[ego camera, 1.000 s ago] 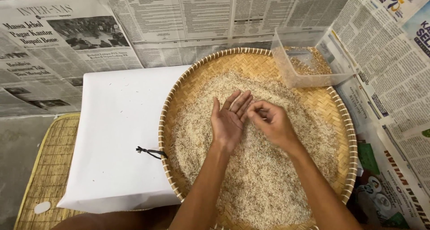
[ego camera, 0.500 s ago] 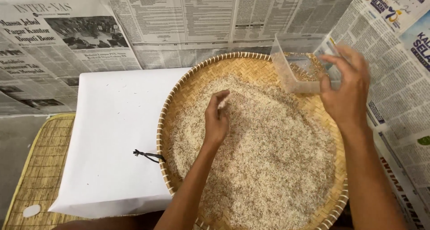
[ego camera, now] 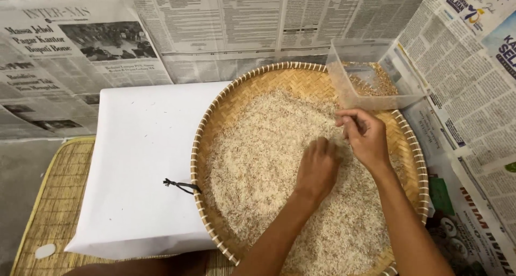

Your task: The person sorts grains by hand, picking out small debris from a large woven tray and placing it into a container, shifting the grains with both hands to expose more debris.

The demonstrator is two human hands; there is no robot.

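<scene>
Head view: single camera, worn at head height, facing steeply down, close over woven tray [ego camera: 258, 87]; forearms enter from bottom edge.

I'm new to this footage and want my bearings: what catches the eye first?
A big round woven tray heaped with pale rice fills the middle. Both hands work in the grain: the left hand pressed down, the right hand pinching beside it. A clear plastic tub sits at the tray's far rim.

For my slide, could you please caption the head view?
Both hands, left hand and right hand, pick through rice in a round woven tray.
</scene>
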